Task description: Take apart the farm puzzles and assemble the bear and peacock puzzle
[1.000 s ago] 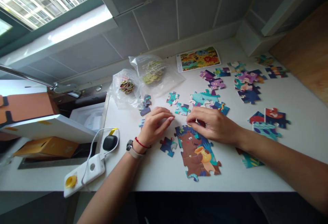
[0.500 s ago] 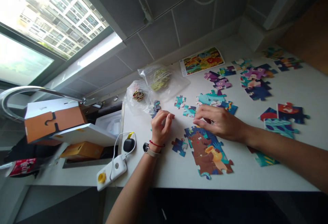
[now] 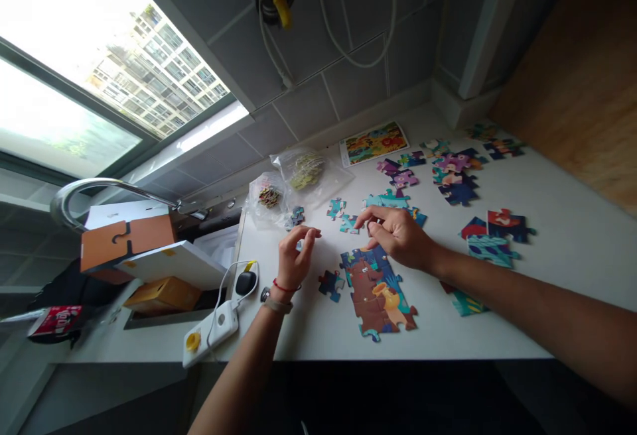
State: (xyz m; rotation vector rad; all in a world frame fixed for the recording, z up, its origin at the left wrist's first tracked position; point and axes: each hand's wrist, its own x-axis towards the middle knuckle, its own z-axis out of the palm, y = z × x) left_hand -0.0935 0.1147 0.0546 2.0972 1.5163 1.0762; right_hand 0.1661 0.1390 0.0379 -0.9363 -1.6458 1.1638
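white countertop [image 3: 562, 249] below a window [image 3: 99, 77]. left to right: steel tap [image 3: 84, 197], power bank [image 3: 209, 334] with cable [image 3: 221, 289], clear bags [image 3: 303, 176] of puzzle pieces [image 3: 269, 196]. left hand [image 3: 293, 266] hovers, thumb and fingertips nearly pinched above a small teal piece [image 3: 299, 246]; cannot tell if it has hold. joined puzzle section [image 3: 375, 296], showing a brown bear [image 3: 365, 289] with a jug [image 3: 383, 296], lies flat between the hands, its outline ragged; loose blue piece [image 3: 331, 286] just left of it. right hand [image 3: 398, 239] above it, fingers open and spread, nothing visibly held, index near a teal piece [image 3: 349, 224]. further loose pieces [image 3: 458, 180] scattered right. risk: a careless sweep of the right hand could split the joined section.
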